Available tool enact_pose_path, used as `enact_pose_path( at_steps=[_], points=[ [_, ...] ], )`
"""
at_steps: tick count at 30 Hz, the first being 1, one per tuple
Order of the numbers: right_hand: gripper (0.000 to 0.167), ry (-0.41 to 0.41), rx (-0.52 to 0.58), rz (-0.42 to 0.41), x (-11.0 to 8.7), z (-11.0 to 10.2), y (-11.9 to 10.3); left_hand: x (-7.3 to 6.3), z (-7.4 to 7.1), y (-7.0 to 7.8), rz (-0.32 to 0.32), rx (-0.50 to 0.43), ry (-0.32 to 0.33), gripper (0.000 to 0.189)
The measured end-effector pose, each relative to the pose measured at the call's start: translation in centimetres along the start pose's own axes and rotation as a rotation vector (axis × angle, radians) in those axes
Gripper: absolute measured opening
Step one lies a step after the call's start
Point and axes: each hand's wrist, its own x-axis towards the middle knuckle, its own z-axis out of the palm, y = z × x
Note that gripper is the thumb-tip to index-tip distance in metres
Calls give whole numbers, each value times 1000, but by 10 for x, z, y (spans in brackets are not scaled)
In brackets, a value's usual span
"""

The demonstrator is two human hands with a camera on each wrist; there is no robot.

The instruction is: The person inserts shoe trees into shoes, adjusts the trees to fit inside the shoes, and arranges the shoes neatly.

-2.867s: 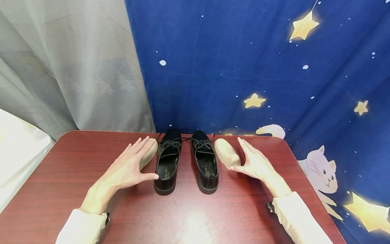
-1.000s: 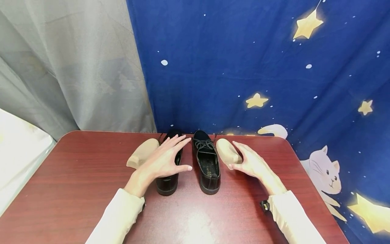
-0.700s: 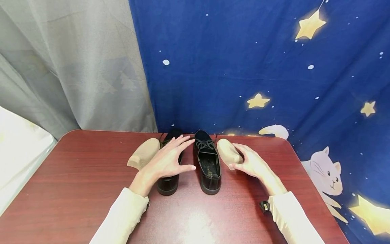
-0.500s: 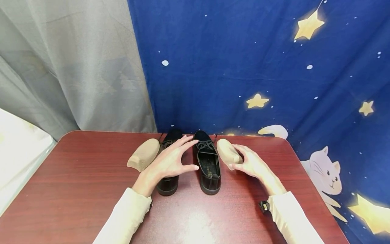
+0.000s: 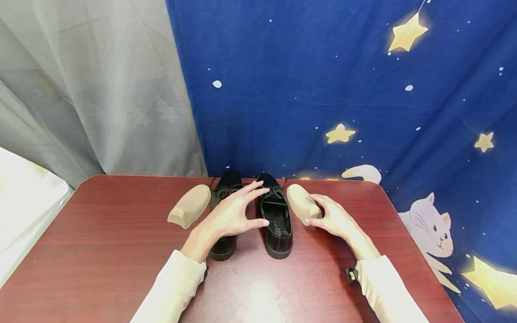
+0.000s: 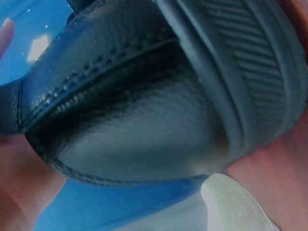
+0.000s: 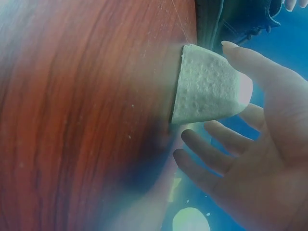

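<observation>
Two black lace-up shoes stand side by side, heels toward me. My left hand reaches over the left shoe, hiding its middle, fingers and thumb spread apart toward the right shoe. In the left wrist view the left shoe's heel fills most of the picture. Around the back end of the right beige molded shoe insert, my right hand holds its thumb and fingers apart. The right wrist view shows this insert between thumb and relaxed fingers.
A second beige insert lies left of the shoes. Everything stands near the back edge of a reddish-brown table. Behind it hang a grey curtain and a blue star-patterned curtain.
My left hand has moved right, from over the left insert to over the left shoe, its fingertips now reaching the right shoe. My right hand has come slightly closer round the right insert.
</observation>
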Motion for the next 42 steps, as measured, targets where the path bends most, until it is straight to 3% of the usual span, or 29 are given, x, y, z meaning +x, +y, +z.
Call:
enact_pose_path(
  at_steps=[8,13,18,28,37,42],
  points=[
    [76,4,11,-17,-2,0,3,4,3,1,20,-20,9,76],
    [71,2,0,-17,-2,1,5,10,7,0,46,3,38,63],
    [68,-7,8,-19,-3,1,5,14,11,-3,49,-5,29,52],
    [66,-11,13,-14,-4,-2,6,20,14,-6,47,-3,10,49],
    [64,-2,24,14,-3,0,8,24,18,-7,39,-4,65,42],
    [60,54,52,17,-3,4,12,25,21,-9,31,-25,93,43]
  ],
)
